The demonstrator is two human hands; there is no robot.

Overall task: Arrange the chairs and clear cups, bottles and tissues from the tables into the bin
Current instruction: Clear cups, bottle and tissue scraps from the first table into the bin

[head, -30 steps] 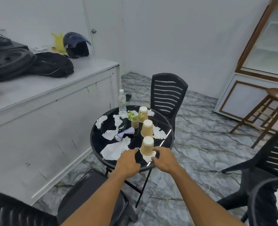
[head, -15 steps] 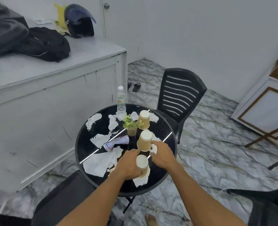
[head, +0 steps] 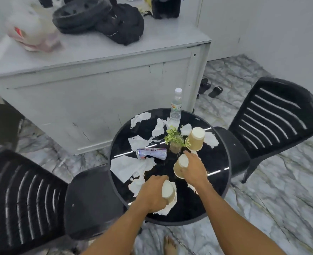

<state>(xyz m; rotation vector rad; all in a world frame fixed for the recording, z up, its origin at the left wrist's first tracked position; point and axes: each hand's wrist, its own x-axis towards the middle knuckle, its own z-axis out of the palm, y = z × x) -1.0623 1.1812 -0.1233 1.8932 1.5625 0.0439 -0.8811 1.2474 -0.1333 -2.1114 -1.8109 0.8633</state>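
Glossy black tabletop (head: pixel 216 157), matt paper cups (head: pixel 195 139), crumpled tissues (head: pixel 126 167), clear plastic bottle (head: pixel 176 107)

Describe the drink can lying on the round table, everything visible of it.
The drink can is a slim metal cylinder, silvery with blue and red print too blurred to read. It lies on its side on the black round table, left of the plant jar, one end pointing left. Its lower edge meets a large white tissue. The left hand and right hand are both clear of it.
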